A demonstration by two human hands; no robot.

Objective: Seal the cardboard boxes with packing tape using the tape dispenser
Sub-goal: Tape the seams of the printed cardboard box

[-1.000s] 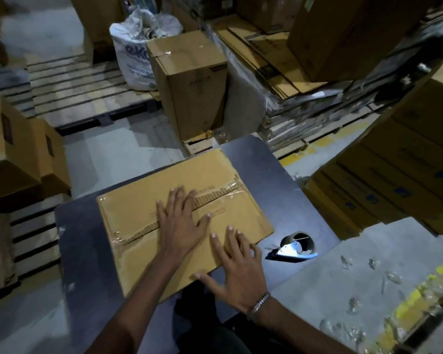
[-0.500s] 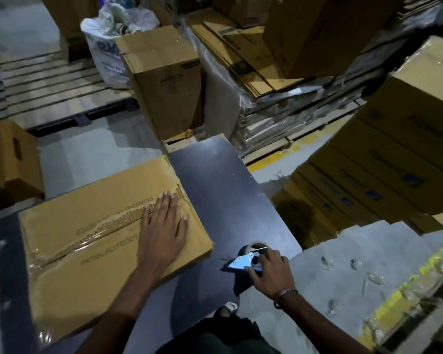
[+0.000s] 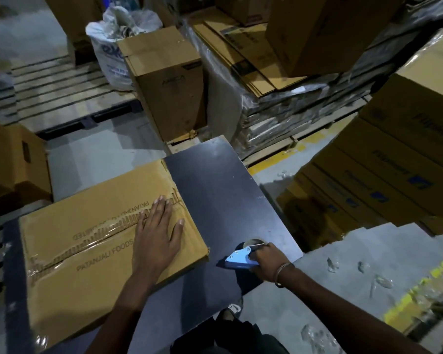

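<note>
Cardboard box [image 3: 92,241], flattened and printed "PATANJALI FOODS", lies on the left of the dark table [image 3: 215,190], clear tape along its centre seam. My left hand [image 3: 159,233] presses flat on it, fingers straight and spread. My right hand [image 3: 269,261] grips the blue tape dispenser [image 3: 238,259], just right of the box's near corner.

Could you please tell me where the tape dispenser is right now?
In the head view, the tape dispenser is on the dark table, gripped by the right hand, just right of the cardboard box.
</note>
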